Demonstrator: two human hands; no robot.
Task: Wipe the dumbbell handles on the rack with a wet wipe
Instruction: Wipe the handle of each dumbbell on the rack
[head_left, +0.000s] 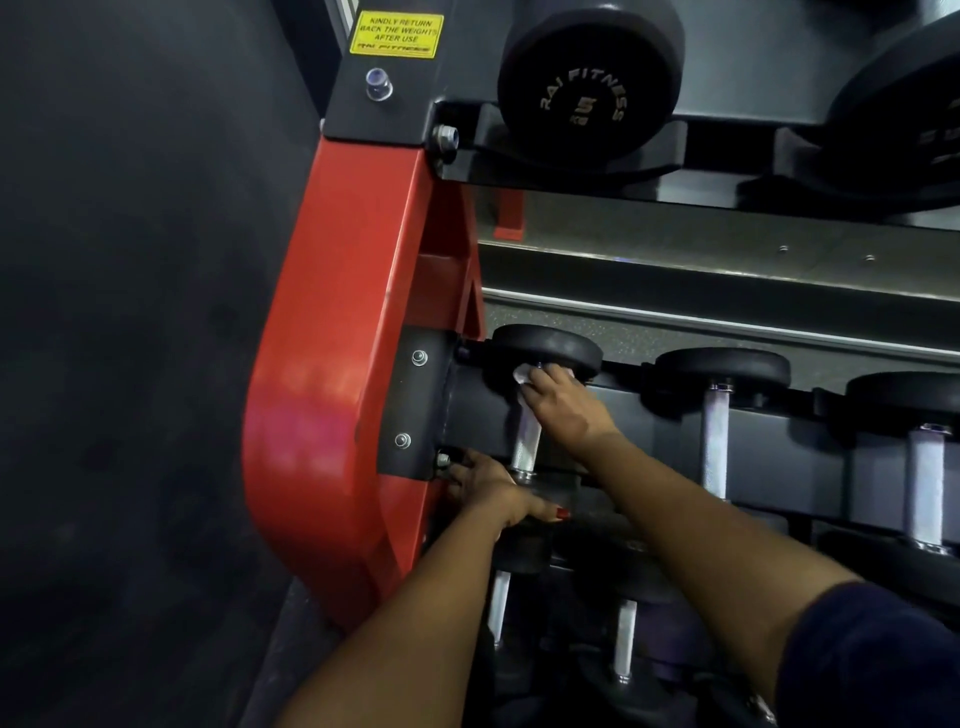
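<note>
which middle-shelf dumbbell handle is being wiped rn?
The leftmost handle, next to the red rack upright. The right hand presses the white wipe on its far end; the other handles are bare.

My wipe (521, 375) white; handle (525, 441) silver; dumbbell heads (545, 347) black; rack upright (332, 364) red; sticker (397, 35) yellow, black lettering; my thumbnail (562, 515) red.

Right hand (563, 402) reaches farther forward, fingers (545, 376) curled closed; left hand (491, 491) grips nearer, arm extended.
</note>
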